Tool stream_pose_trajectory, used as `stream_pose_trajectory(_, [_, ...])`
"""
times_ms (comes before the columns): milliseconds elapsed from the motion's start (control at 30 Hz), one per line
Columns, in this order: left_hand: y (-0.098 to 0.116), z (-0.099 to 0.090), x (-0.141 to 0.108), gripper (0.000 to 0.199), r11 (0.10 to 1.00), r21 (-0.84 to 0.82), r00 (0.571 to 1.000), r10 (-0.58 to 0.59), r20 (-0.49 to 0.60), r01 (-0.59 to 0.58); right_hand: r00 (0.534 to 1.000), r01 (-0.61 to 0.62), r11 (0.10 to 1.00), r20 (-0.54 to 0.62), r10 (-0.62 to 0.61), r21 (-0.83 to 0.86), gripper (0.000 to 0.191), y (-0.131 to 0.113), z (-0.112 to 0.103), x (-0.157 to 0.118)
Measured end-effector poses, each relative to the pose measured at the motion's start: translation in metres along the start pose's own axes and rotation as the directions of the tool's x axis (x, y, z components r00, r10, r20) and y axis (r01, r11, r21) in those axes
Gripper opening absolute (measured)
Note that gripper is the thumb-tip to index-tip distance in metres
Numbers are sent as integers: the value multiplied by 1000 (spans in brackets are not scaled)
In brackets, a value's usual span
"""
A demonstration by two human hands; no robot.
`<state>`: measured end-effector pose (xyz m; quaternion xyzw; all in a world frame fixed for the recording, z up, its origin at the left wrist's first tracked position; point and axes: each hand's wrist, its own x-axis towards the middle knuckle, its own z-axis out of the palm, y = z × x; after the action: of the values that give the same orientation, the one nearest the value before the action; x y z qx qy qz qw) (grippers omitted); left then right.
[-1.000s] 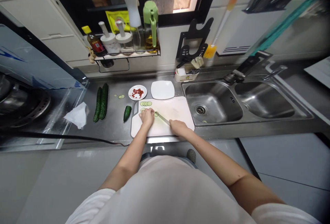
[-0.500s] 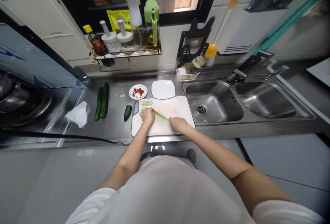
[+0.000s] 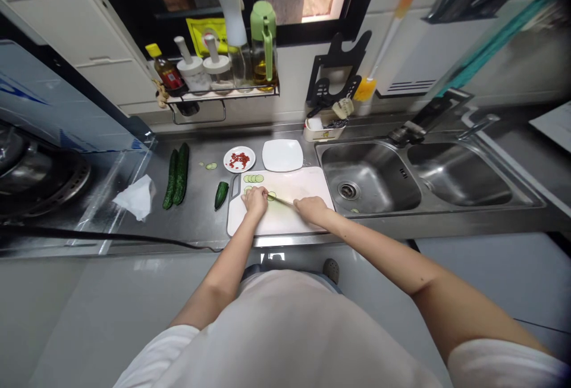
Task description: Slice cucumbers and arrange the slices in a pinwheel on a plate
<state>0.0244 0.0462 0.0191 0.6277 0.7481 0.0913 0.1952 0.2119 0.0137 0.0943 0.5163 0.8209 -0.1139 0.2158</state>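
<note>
On the white cutting board (image 3: 307, 182), my right hand (image 3: 311, 209) is wrapped round the handle of a knife (image 3: 283, 202) whose blade points left. The blade's tip is close to my left hand (image 3: 256, 202), whose fingers are bent and pressed together on the board; what they hold is mostly hidden. A thin cucumber slice (image 3: 272, 196) lies by the blade. Several slices (image 3: 254, 178) overlap in a row near the board's upper left. A cut cucumber piece (image 3: 221, 195) rests on the counter just left of the board.
Behind the board stand a plate of chopped red pieces (image 3: 239, 159) and a white square plate (image 3: 282, 155). Two whole cucumbers (image 3: 176, 176) and a crumpled tissue (image 3: 136, 197) lie left. A double sink (image 3: 372, 177) is right; a bottle rack (image 3: 223, 95) hangs above.
My right hand and forearm have shifted slightly right with the knife, and the blade looks tilted differently. My left hand has hardly moved.
</note>
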Motion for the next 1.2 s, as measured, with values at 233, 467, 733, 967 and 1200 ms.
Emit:
stream_pose_trajectory(233, [0,0,0,17,1000,-7,1000,2,-5,-2,1000,6,999,-20,-7,-34,32,2,-2,2])
stream_pose_trajectory(467, [0,1,-1,16,1000,-2,1000,0,-12,0,999,25,999,-27,-25,-29,30,6,-5,4])
stream_pose_trajectory(733, [-1,0,-1,15,1000,-10,1000,-1,-14,1,1000,19,1000,-19,-19,-14,31,10,-10,5])
stream_pose_trajectory(967, [-1,1,-1,16,1000,-17,1000,6,-16,-6,990,-136,953,-4,143,270,31,19,18,-19])
stream_pose_trajectory(1200, [0,6,-9,23,996,61,993,72,-97,-67,929,-339,821,25,369,459,31,6,45,-34])
